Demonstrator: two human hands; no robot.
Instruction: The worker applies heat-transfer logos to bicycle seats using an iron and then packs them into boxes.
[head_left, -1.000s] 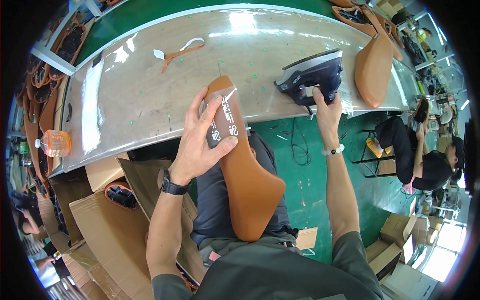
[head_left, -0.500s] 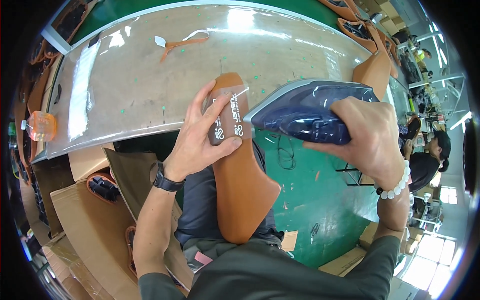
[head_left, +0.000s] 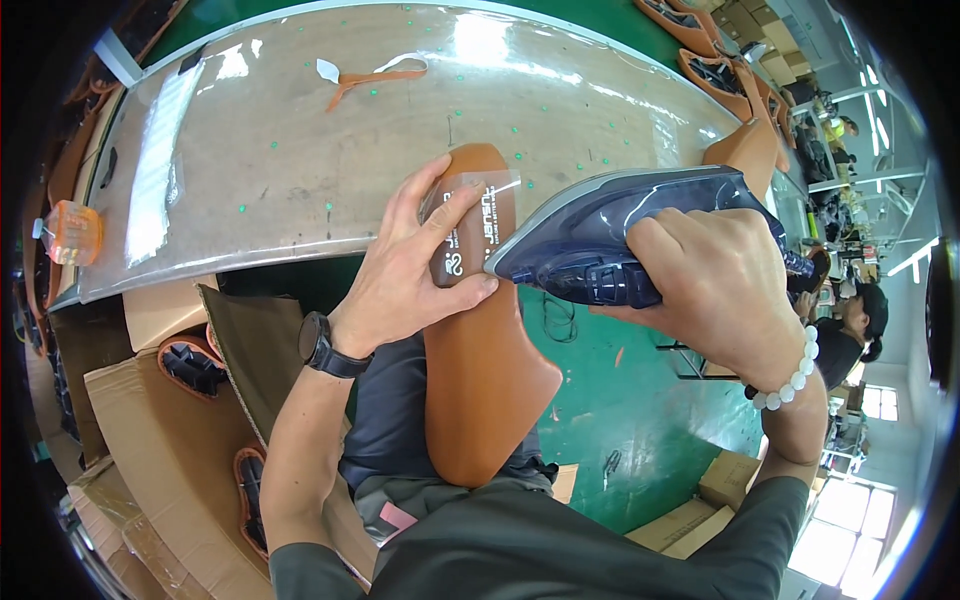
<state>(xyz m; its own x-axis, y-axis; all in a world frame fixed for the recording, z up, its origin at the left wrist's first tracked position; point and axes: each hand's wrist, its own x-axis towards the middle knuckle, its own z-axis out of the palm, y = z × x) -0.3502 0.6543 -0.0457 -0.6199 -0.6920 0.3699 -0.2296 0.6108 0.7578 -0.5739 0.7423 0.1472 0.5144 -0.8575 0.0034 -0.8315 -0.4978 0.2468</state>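
Observation:
Across my lap lies a curved brown leather-like panel (head_left: 485,390), its narrow upper end resting at the table edge. A clear film with white printing (head_left: 498,205) lies over that narrow end. My left hand (head_left: 405,262) grips the panel there, with fingers and thumb pressing the film down. My right hand (head_left: 705,285) is wrapped around the handle of a dark blue clothes iron (head_left: 570,250). The iron's tip points left and reaches the film's lower right edge, beside my left thumb. Its soleplate is turned away from me, so contact with the film cannot be made out.
On the plastic-covered table (head_left: 330,160) lies a brown and white strip (head_left: 375,76). A bottle of orange liquid (head_left: 75,233) stands at its left end. Open cardboard boxes (head_left: 170,440) with brown parts are at my left. More brown parts (head_left: 745,150) sit far right, and a co-worker (head_left: 855,320) is beyond.
The iron has come slightly lower and its front now overlaps the film's right side. My left thumb still presses near the film's lower edge.

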